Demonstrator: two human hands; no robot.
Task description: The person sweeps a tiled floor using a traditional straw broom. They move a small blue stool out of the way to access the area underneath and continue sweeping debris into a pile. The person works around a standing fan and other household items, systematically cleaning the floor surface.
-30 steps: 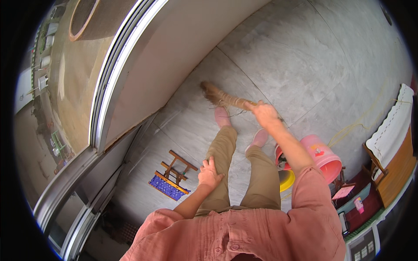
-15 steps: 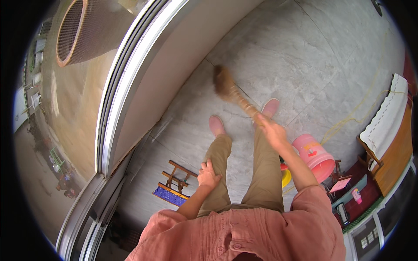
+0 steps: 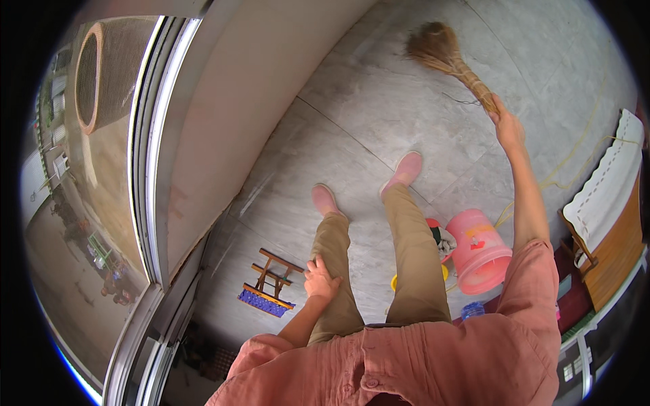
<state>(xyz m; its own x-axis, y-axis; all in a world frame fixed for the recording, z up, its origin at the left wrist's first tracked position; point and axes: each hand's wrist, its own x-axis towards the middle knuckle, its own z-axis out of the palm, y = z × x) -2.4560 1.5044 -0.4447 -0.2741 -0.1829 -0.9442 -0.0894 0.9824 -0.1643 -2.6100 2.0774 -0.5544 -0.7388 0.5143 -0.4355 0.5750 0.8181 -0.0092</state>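
In my right hand (image 3: pixel 509 127), stretched out to the far right, is the bound handle of a short straw broom (image 3: pixel 467 74). Its brown bristle head fans out up and to the left, over the grey tiled floor (image 3: pixel 379 115); whether it touches the tiles I cannot tell. My left hand (image 3: pixel 322 279) rests on my left thigh, fingers somewhat spread, holding nothing. Both my feet, in pink shoes (image 3: pixel 406 169), stand on the tiles between the hands.
A pink bucket (image 3: pixel 477 247) lies tipped near my right leg, beside a grey cloth (image 3: pixel 445 242) and a yellow rim (image 3: pixel 445 272). A small wooden folding stool (image 3: pixel 271 284) is at my left. Along the left run a low wall (image 3: pixel 250 88) and a window frame (image 3: pixel 152 203).
My right hand has swung the broom away from me, up and to the right. My left hand stays on my thigh. More of the things beside the bucket now show.
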